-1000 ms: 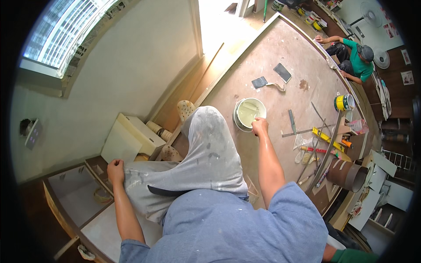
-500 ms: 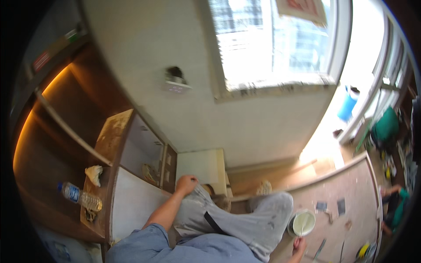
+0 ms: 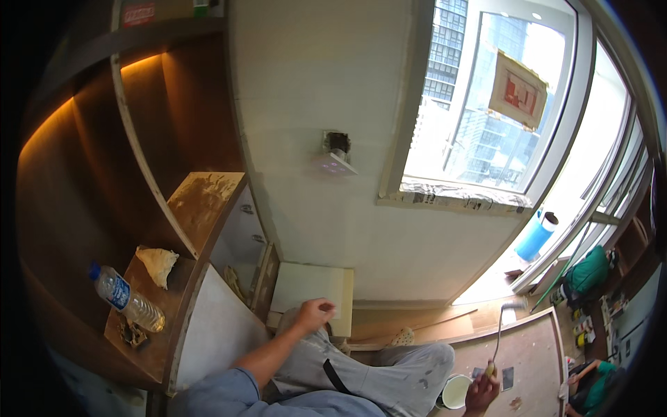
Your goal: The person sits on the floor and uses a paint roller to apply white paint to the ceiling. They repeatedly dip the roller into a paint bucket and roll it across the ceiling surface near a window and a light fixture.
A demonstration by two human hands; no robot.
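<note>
Between the left hand (image 3: pixel 316 315) and right hand (image 3: pixel 481 395), the raised knee (image 3: pixel 434 358) and bucket (image 3: pixel 456 392) obstruct low, near passage. Free air lies beyond the knee toward the far wall (image 3: pixel 299 215), where a panel (image 3: pixel 338 165) protrudes. A cabinet (image 3: pixel 208 330) limits leftward travel.

A slim paint roller (image 3: pixel 497 339) has a dull yellow handle and grey rod. Pale greenish-cream paint (image 3: pixel 456 393) fills the round bucket (image 3: pixel 456 376). The person wears loose grey cloth trousers (image 3: pixel 396 381), mottled with darker stains, and a plain blue-grey cloth shirt (image 3: pixel 221 390). The clear plastic bottle (image 3: pixel 144 316) shows a blue cap and label.
</note>
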